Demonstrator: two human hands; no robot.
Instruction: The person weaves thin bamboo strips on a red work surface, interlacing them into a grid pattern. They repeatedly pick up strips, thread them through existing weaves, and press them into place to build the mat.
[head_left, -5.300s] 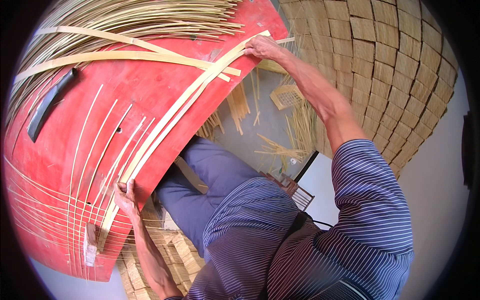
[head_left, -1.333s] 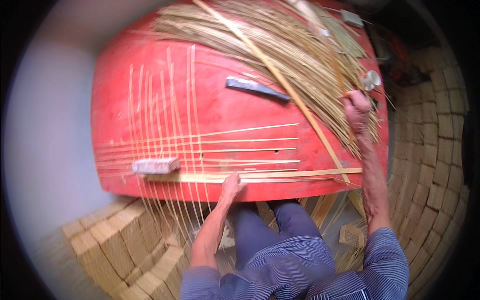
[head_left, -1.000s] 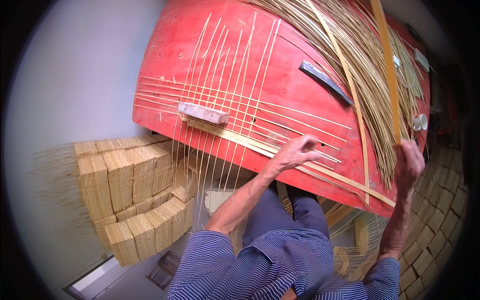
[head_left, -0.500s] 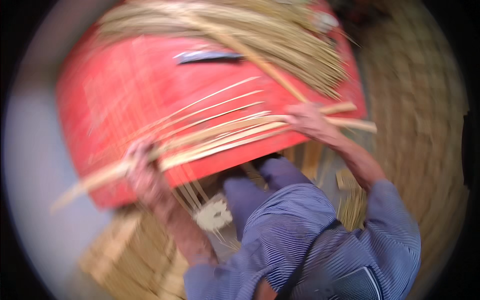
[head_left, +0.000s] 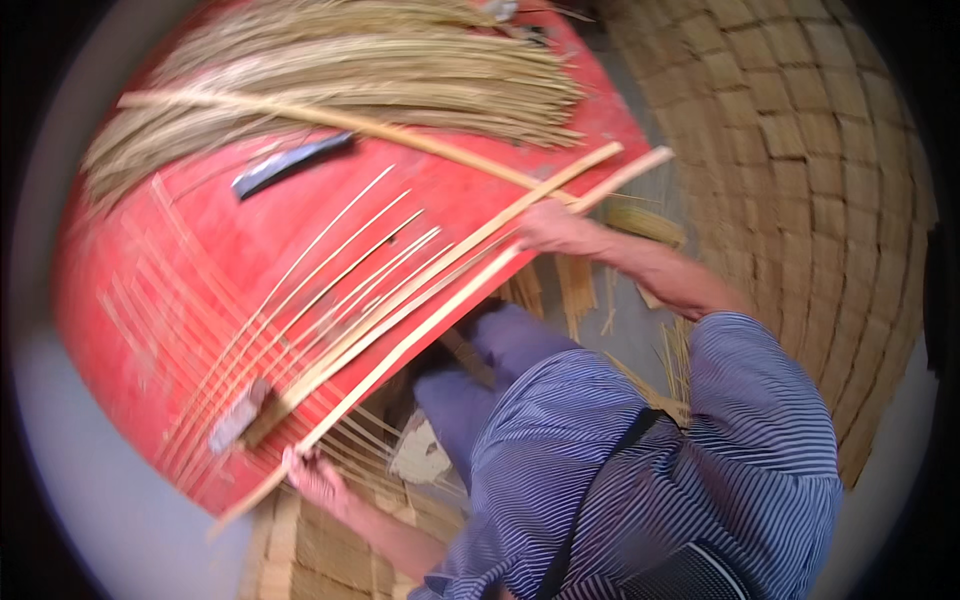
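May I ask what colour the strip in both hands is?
The strip is pale yellow; best in the head view.

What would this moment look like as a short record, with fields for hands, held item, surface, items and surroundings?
Hands: left hand and right hand both grip one strip
Held item: long pale strip, slanting lower left to upper right
Surface: red table
Items on it: bundle of thin strips, dark flat tool, pale block
Surroundings: stacked tan blocks at right
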